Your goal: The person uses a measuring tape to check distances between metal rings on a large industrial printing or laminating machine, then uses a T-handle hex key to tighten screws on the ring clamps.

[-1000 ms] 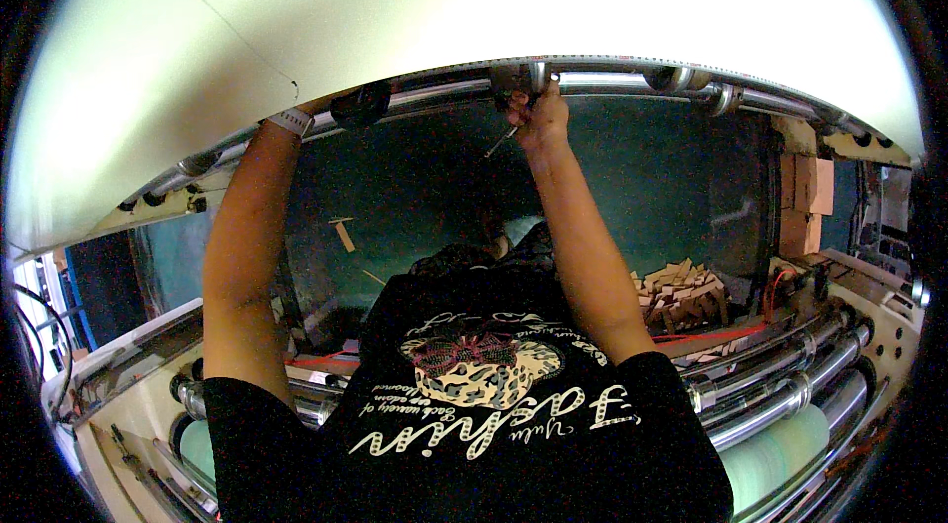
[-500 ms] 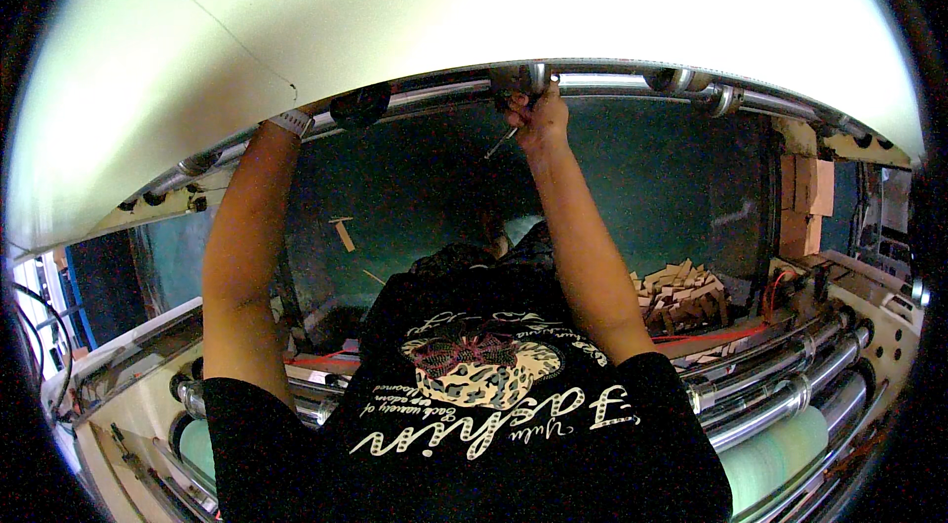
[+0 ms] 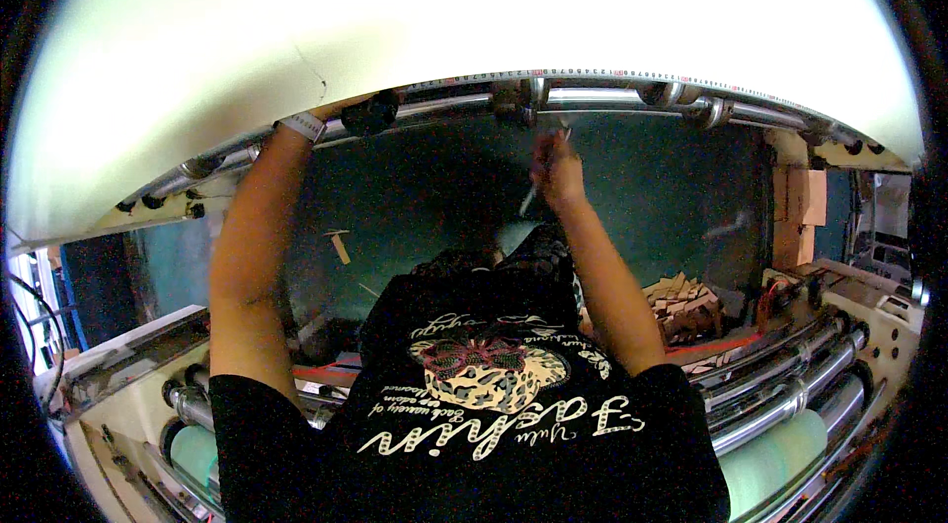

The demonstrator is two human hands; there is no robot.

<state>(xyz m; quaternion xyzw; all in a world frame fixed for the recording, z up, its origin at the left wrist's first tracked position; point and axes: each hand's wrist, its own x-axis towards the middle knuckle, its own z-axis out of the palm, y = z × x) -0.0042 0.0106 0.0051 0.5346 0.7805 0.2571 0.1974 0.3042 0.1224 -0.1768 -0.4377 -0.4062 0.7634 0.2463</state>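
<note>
A long silver shaft (image 3: 602, 98) with ring-shaped collars (image 3: 517, 100) runs beneath the edge of a large white panel (image 3: 553, 0). Just below the middle collar, apart from it, my right hand (image 3: 559, 170) is closed around a slim metal tool (image 3: 529, 199), blurred by motion; its exact kind does not show. My left hand (image 3: 336, 112) reaches up to the shaft beside a black collar (image 3: 371, 112). The panel and the collar hide most of its fingers. A pale band (image 3: 302, 125) circles that wrist.
A ruler strip (image 3: 612, 75) lines the panel's edge. Lower down are a pile of cardboard scraps (image 3: 681, 304), a hammer-like tool (image 3: 340, 245) and steel rollers (image 3: 780, 390) at the right. Brown boxes (image 3: 802, 202) stand at the far right.
My right hand has dropped away from the middle collar, toward my body, with the slim metal tool. My left hand has shifted slightly right along the shaft, nearer the black collar.
</note>
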